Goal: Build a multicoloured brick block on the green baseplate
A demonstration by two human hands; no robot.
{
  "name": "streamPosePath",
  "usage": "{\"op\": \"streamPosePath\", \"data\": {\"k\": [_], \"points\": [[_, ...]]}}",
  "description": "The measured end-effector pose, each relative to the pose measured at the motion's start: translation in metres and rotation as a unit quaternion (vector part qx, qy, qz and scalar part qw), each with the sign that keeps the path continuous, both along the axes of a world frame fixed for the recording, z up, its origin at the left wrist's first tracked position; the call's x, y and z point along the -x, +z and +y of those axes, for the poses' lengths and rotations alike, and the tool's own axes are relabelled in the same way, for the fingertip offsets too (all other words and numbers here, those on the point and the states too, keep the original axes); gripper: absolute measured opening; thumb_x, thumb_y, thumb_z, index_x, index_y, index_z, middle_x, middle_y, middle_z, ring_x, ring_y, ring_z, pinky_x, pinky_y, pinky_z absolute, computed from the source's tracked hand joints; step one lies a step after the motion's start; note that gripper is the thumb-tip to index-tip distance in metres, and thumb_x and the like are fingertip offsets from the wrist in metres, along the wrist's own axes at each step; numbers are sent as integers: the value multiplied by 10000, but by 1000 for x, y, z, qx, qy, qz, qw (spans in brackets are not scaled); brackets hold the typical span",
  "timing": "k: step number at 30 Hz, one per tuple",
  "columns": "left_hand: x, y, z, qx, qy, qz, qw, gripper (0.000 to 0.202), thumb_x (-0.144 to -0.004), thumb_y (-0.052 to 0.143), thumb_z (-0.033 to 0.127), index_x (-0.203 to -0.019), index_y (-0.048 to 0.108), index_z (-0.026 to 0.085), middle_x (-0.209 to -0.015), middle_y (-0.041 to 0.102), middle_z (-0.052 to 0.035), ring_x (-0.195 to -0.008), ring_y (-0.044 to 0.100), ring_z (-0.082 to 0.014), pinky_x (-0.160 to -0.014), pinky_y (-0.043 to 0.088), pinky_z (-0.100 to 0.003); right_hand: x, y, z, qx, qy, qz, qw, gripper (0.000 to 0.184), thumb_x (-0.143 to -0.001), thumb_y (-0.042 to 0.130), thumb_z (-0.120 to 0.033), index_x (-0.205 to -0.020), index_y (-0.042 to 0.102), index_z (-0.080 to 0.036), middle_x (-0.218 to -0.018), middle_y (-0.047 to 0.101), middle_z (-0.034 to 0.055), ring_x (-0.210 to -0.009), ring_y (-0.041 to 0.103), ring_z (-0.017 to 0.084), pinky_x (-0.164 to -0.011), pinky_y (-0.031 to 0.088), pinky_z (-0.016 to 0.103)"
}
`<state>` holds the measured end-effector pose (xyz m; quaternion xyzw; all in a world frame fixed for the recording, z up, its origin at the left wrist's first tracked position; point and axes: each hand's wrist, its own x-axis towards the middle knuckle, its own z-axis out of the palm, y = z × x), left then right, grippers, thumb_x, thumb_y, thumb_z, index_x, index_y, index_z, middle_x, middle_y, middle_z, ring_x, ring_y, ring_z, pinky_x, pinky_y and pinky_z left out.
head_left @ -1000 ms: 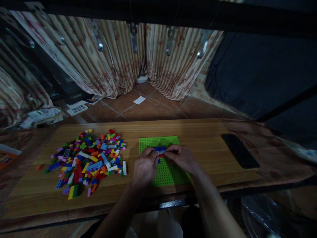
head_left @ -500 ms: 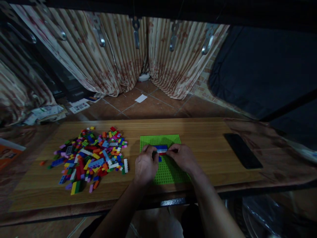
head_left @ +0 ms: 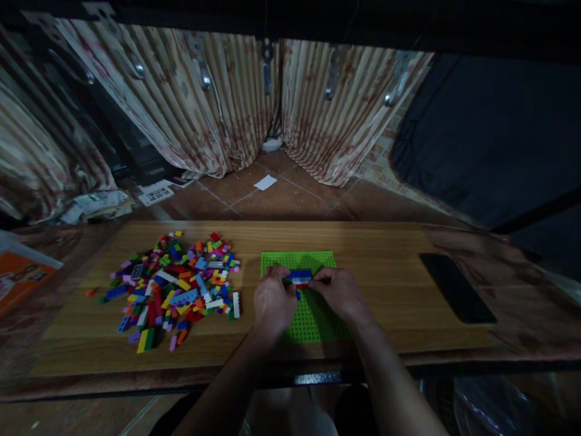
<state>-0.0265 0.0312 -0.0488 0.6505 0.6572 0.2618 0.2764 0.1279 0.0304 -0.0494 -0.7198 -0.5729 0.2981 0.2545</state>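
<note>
On the green studded baseplate [head_left: 313, 330] is a small row of stacked toy bricks [head_left: 300, 275], blue on top with white and red below. My left hand [head_left: 275, 303] is closed, its thumb and fingers pinching the left end of the stack. At the right end, the bent fingers of my right hand [head_left: 339, 293] press against the same bricks. Part of another small blue brick [head_left: 298, 295] shows on the baseplate beside my left thumb. My fingertips hide both ends of the stack.
Left of the baseplate, a heap of mixed coloured bricks [head_left: 181, 287] spreads over the wooden board [head_left: 381, 254]. A black phone-like slab [head_left: 457, 287] lies at the right. An orange and white box [head_left: 25, 269] sits at the far left. Striped curtains [head_left: 218, 109] hang beyond.
The whole view has shifted slightly, so the scene sits further right. Both hands stay at the ends of the brick stack, with only small finger movement.
</note>
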Motion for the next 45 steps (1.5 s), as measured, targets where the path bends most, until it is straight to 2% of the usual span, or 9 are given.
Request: {"op": "streamPosePath", "data": {"k": [9, 14, 19, 23, 29, 34, 38, 41, 45], "points": [[-4, 3, 5, 27, -17, 40, 999, 219, -732, 571, 111, -928, 606, 202, -960, 685, -76, -869, 651, -216, -747, 477, -317, 3, 0, -1, 2, -5, -13, 1000, 96, -710, 653, -265, -654, 682, -193, -666, 693, 25, -639, 623, 176, -615, 428, 289], [-1, 3, 4, 32, -30, 28, 999, 196, -745, 578, 120, -915, 619, 210, -958, 681, -54, -859, 643, -183, -752, 480, -291, -4, -2, -1, 0, 10, 31, 999, 155, -694, 668, -343, -654, 680, -194, -635, 673, 10, -610, 603, 161, -594, 429, 276], [8, 3, 7, 20, -37, -69, 997, 134, -775, 583, 155, -893, 638, 188, -942, 679, -49, -837, 631, -165, -767, 482, -279, -17, -2, 1, 21, -23, 90, 995, 279, -727, 620, -439, -684, 673, -169, -537, 608, 7, -504, 559, 148, -506, 400, 261], [16, 3, 12, 11, -10, -168, 986, 152, -823, 537, 197, -916, 657, 183, -851, 687, -28, -716, 614, -142, -692, 467, -258, -18, 3, -2, -64, -106, 123, 985, 379, -731, 608, -534, -699, 648, -158, -548, 571, -2, -493, 534, 140, -484, 389, 250], [45, 10, 21, -84, 63, -307, 946, 171, -829, 558, 300, -864, 651, 161, -721, 631, -2, -620, 549, -107, -581, 416, -216, -2, 14, -7, -141, -112, 135, 974, 379, -751, 613, -542, -739, 654, -165, -580, 582, -7, -522, 527, 135, -512, 394, 249], [93, 29, 33, -150, 190, -413, 878, 239, -783, 616, 385, -789, 636, 147, -643, 570, 22, -534, 476, -77, -512, 367, -197, 29, 19, -17, -149, -45, 110, 982, 321, -793, 601, -500, -739, 665, -191, -683, 650, 10, -640, 590, 161, -629, 450, 277], [121, 39, 37, -154, 261, -469, 830, 213, -738, 646, 343, -788, 645, 136, -638, 559, 29, -506, 440, -54, -501, 348, -182, 66, 15, -30, -141, 111, 100, 979, 215, -847, 565, -401, -840, 677, -217, -822, 676, 25, -763, 623, 174, -716, 475, 298], [127, 38, 36, -136, 258, -491, 821, 184, -706, 662, 296, -788, 651, 132, -650, 568, 28, -508, 435, -47, -504, 343, -178, 94, 9, -37, -102, 214, 58, 970, 209, -832, 580, -286, -1020, 652, -227, -943, 660, 36, -847, 626, 184, -769, 497, 320], [129, 37, 32, -113, 224, -500, 829, 160, -681, 676, 271, -749, 642, 130, -621, 550, 36, -499, 416, -44, -497, 329, -178, 115, -1, -36, -91, 279, -5, 956, 501, -756, 626, -181, -1247, 539, -237, -1241, 559, 62, -1134, 548, 223, -977, 451, 371]]}}
